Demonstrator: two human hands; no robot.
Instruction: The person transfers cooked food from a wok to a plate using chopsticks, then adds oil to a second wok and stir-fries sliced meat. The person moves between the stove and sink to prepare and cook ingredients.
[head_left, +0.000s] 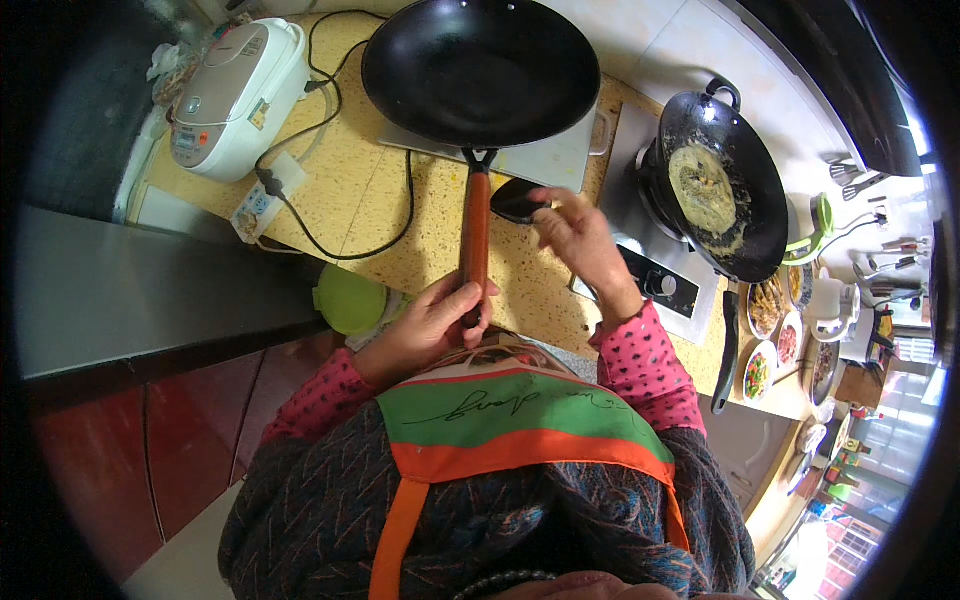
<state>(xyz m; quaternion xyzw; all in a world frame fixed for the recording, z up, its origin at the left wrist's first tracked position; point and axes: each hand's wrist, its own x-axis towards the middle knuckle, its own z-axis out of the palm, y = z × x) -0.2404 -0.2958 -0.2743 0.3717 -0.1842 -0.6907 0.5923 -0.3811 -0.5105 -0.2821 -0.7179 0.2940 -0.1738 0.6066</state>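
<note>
My left hand (442, 315) is closed around the lower end of the wooden handle (475, 232) of a black wok (480, 71). This wok is tilted with its dark, bare inside facing me, above a pale board at the back of the counter. My right hand (577, 236) is raised over the counter, slightly blurred, its fingers bent. Its fingertips meet or overlap the edge of a small black rounded utensil (516, 200) beside the handle; whether they grip it I cannot tell. On the cooktop to the right, a second wok (757, 172) holds a flat, pale yellow pancake-like food (703, 187).
A steel cooktop with a control knob (663, 283) lies right of my hand. A black handle (726, 352) juts past the counter edge. Plates of chopped food (757, 371) stand further right. At left are a rice cooker (236, 101), a power strip (266, 199) and a looping black cord (352, 257).
</note>
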